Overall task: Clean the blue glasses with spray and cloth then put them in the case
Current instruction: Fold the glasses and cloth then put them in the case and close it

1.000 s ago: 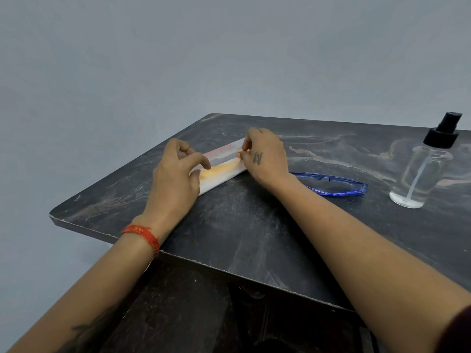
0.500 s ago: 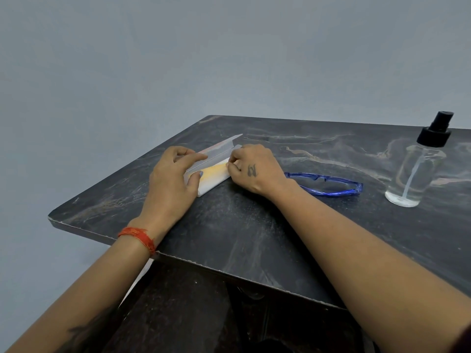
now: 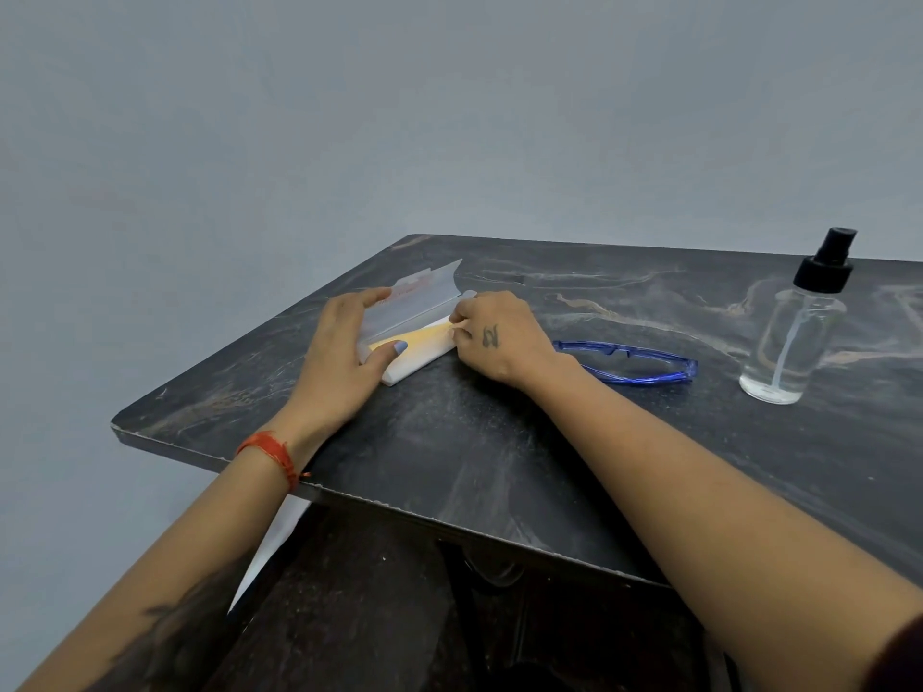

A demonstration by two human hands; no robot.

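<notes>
Raised since half a second earlier: translucent lid flap of the case (image 3: 414, 337), which lay nearly flat a second ago and now stands tilted up and back, exposing the interior. Head view, single item list follows. Case: white, long, lying slantwise on the left part of the dark marbled tabletop (image 3: 449, 442), lid hinged along its far edge. Cloth (image 3: 424, 336): yellow-orange, lying inside the open case along its length. Left hand (image 3: 344, 357): grasping the case at its left end, fingers behind the raised lid, thumb with pale blue nail pressed on the front lip over the cloth; red thread band (image 3: 269, 454) on the wrist. Right hand (image 3: 499, 337): fingers bunched in a pinch at the right end of the case, fingertips touching the cloth edge; whether the cloth is actually gripped cannot be told; small dark tattoo on the back of the hand. Blue glasses (image 3: 634, 364): folded, lying flat on the tabletop just to the right of the right wrist, apart from the case, untouched by either hand. Spray bottle (image 3: 794, 332): clear, black pump top, upright near the right edge of the view, well apart from the case, beside the glasses on their right. Background: plain grey wall (image 3: 349, 117); dark floor below the tabletop's near edge
</notes>
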